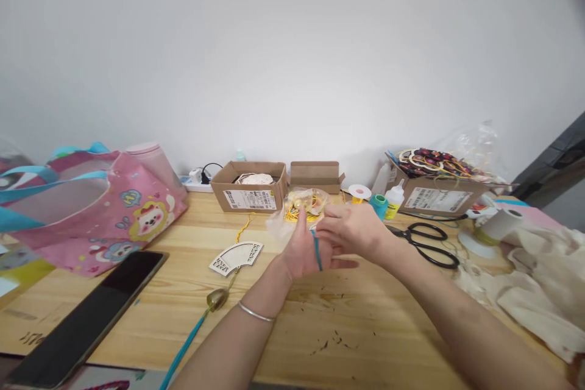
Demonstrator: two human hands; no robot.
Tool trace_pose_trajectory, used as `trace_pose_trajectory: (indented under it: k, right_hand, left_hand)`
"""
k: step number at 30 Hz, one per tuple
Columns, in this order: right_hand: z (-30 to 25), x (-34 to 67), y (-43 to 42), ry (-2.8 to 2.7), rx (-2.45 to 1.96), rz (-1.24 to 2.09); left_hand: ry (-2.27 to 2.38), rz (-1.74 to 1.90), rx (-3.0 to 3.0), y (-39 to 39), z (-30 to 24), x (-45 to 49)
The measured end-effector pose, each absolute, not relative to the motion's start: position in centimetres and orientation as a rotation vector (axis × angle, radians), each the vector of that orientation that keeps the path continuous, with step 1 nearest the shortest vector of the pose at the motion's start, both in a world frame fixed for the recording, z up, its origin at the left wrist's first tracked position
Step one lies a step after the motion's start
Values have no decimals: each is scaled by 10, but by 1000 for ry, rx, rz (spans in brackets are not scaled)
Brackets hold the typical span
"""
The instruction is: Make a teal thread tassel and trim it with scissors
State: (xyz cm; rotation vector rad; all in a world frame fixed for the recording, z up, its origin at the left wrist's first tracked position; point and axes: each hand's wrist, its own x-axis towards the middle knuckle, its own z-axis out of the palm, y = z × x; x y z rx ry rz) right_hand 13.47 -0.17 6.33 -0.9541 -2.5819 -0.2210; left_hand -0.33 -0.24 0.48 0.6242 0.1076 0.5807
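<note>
A teal thread (317, 251) loops around the palm of my left hand (299, 253), whose thumb points up and whose lower fingers stretch out to the right. My right hand (354, 228) is closed against that palm, its fingertips pinched at the thread; the exact pinch point is partly hidden. To the left lies a fan-shaped openwork wooden piece (236, 258) with a yellow cord (244, 226) at its top. Below it hang a brass-coloured bell (217, 299) and a teal tassel (185, 347). Behind my hands is a plastic bag of yellow cords (304, 207).
Black scissors (427, 245), a teal thread spool (379, 204) and a glue bottle (393, 200) stand at right. Cardboard boxes (249, 200) line the wall. A phone (91, 317) and a pink bag (137, 213) are left; cream cloth (534, 280) lies right. Dark scraps dot the table.
</note>
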Motion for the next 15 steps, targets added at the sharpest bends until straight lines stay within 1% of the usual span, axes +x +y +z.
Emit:
trace_pose_trajectory:
  k: [3, 6, 12, 15]
  right_hand:
    - [68, 130, 13, -2563, -903, -70]
    - [64, 130, 25, -2543, -885, 152]
    - [46, 136, 31, -2542, -845, 731]
    - [56, 147, 30, -2566, -864, 825]
  left_hand:
    - [125, 454, 740, -7, 7, -4]
    - [142, 403, 790, -10, 9, -7]
    - [102, 399, 821, -6, 19, -19]
    - [99, 478, 819, -2, 25, -28]
